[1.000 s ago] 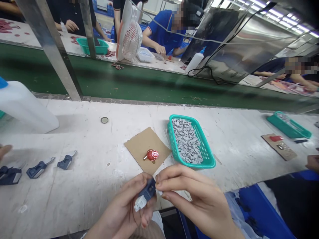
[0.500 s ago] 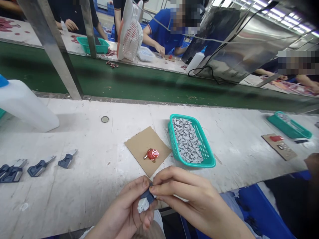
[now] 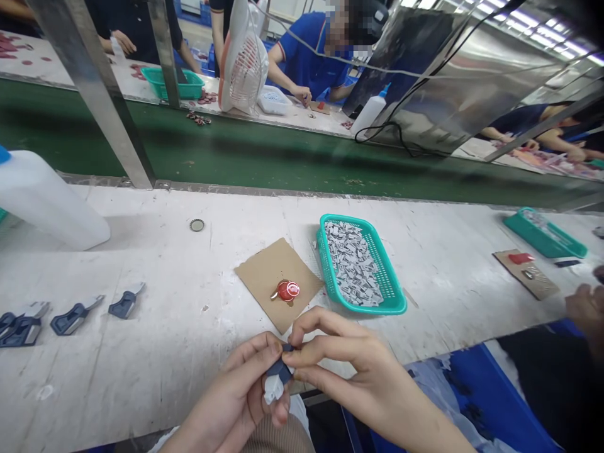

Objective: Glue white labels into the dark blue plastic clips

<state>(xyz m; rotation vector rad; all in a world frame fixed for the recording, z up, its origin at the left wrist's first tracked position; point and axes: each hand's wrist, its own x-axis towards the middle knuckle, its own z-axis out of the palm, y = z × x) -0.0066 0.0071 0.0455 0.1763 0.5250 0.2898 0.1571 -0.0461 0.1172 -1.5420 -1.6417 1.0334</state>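
Near the table's front edge, my left hand is closed around a small dark blue and light grey plastic part. The fingertips of my right hand pinch the same part at its upper dark end, and the fingers hide some of it. Just beyond my hands lies a square of brown cardboard with a glossy red blob on it. To its right, a green basket holds many small grey pieces. Similar dark blue and grey parts lie in a row at the left.
A white bottle with a blue cap stands at the left, and a bottle cap lies beyond the row. Metal posts rise at the table's back edge. At right are another green basket, cardboard and a co-worker's hand.
My hands stay on the plastic part, with the right fingers shifted slightly against it. The view has moved a little. At the far right, a co-worker's hand has come further into sight.
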